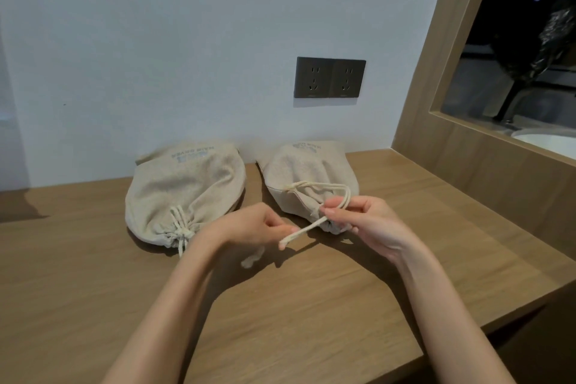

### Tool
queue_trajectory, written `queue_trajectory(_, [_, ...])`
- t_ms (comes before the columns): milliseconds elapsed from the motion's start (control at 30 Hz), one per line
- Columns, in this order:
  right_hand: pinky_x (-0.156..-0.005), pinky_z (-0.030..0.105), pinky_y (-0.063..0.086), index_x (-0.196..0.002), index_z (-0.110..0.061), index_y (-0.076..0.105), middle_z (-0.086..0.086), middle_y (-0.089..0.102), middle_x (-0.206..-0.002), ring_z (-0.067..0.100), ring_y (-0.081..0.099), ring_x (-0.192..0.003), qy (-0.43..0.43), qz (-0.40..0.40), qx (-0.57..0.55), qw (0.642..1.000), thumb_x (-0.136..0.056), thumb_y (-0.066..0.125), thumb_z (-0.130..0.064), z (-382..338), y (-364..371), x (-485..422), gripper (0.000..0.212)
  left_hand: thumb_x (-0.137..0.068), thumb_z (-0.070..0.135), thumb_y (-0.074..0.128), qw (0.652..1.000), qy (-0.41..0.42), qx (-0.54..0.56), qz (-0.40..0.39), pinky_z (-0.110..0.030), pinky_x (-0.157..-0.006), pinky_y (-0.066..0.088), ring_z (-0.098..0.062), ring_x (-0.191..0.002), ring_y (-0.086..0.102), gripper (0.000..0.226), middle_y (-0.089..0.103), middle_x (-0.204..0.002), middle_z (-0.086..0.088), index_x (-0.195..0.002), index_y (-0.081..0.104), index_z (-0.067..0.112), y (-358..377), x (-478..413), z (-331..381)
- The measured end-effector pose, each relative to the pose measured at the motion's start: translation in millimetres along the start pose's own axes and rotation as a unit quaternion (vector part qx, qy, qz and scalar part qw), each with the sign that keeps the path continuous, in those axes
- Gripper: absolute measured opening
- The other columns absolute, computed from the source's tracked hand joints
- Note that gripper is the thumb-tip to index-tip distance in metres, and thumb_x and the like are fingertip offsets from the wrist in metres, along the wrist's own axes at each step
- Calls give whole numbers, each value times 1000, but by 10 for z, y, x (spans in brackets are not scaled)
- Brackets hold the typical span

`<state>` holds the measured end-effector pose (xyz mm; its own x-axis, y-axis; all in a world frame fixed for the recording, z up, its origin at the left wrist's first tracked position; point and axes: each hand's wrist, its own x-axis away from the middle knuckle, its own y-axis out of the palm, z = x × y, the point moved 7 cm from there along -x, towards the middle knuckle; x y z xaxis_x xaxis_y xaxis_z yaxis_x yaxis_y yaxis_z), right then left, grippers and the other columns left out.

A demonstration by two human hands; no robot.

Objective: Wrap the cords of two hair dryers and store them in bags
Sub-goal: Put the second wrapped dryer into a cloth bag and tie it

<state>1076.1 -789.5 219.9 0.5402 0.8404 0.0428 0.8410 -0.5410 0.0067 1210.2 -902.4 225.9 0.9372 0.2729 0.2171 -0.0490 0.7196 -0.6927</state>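
Note:
Two beige drawstring bags lie on the wooden table (93, 274) against the wall. The left bag (184, 193) is full, its mouth cinched and its cord knotted. The right bag (308, 174) is also bulging, with its mouth gathered towards me. My left hand (258, 227) pinches one end of the right bag's white drawstring (299, 232). My right hand (364, 221) pinches the drawstring near the bag's mouth, a loop of it arching over the bag. No hair dryer or its cord shows; the bags hide their contents.
A dark double wall socket (330, 77) sits above the bags. A wooden partition with an opening (467, 146) rises at the table's right side. The table's front edge runs diagonally at the lower right.

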Motion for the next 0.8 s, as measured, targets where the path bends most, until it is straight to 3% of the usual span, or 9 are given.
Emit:
queue_trajectory(67, [-80, 22, 54, -95, 1, 74, 12, 74, -94, 14, 69, -89, -45, -4, 80, 996, -76, 73, 1, -26, 10, 13, 19, -89, 43, 59, 998, -19, -44, 36, -17, -54, 41, -5, -45, 46, 30, 62, -56, 10, -68, 71, 24, -26, -28, -45])
queue_trajectory(167, [-74, 23, 56, -95, 7, 71, 17, 74, -90, 18, 70, -81, -102, 0, 99, 990, -79, 69, 6, -77, 32, 34, 16, -88, 30, 65, 971, 94, -45, 213, -15, -68, 41, 5, -72, 55, 6, 63, -83, 17, -89, 71, 31, -175, -62, 118])
queue_trajectory(267, [-72, 24, 57, -91, 7, 71, 12, 75, -87, 16, 71, -80, -145, 3, 105, 984, -81, 69, 4, -131, 54, 50, 11, -94, 23, 54, 944, 172, -71, 273, -26, -90, 36, -5, -102, 47, 25, 56, -106, 19, -112, 65, 38, -99, -109, 280])
queue_trajectory(367, [-71, 23, 55, -79, 7, 68, 12, 74, -86, 15, 71, -81, -181, 33, 106, 977, -81, 68, 5, -186, 40, 48, 3, -98, 21, 45, 943, 157, -90, 280, -33, -97, 32, -9, -114, 38, 32, 55, -123, 19, -121, 59, 39, 72, -184, 294])
queue_trajectory(467, [-71, 26, 55, -64, -7, 64, 9, 73, -82, 16, 71, -80, -219, 119, 149, 957, -79, 68, 7, -199, -45, 41, 22, -99, 21, 43, 941, 153, -42, 297, -39, -97, 35, -11, -113, 45, 31, 60, -119, 15, -117, 63, 36, 131, -248, 244])
queue_trajectory(567, [-66, 24, 56, -64, -10, 63, 4, 73, -77, 15, 71, -77, -245, 165, 176, 939, -78, 70, 6, -202, -26, 62, 23, -97, 19, 48, 935, 156, 30, 318, -41, -98, 41, -10, -110, 52, 28, 64, -114, 10, -117, 66, 29, 121, -291, 210])
queue_trajectory(667, [-62, 27, 56, -74, -10, 66, 5, 72, -74, 17, 70, -71, -252, 183, 180, 933, -76, 77, -4, -211, -5, 72, 13, -96, 16, 52, 941, 156, 75, 291, -29, -89, 43, -6, -98, 52, 32, 63, -106, 9, -122, 62, 33, 127, -292, 233])
queue_trajectory(800, [-62, 29, 57, -76, -16, 70, 1, 69, -82, 13, 69, -69, -225, 208, 179, 935, -69, 83, -10, -191, -49, 50, 15, -93, 13, 58, 940, 161, 156, 257, -19, -75, 42, 0, -80, 52, 29, 65, -98, 7, -104, 64, 40, 116, -284, 204])
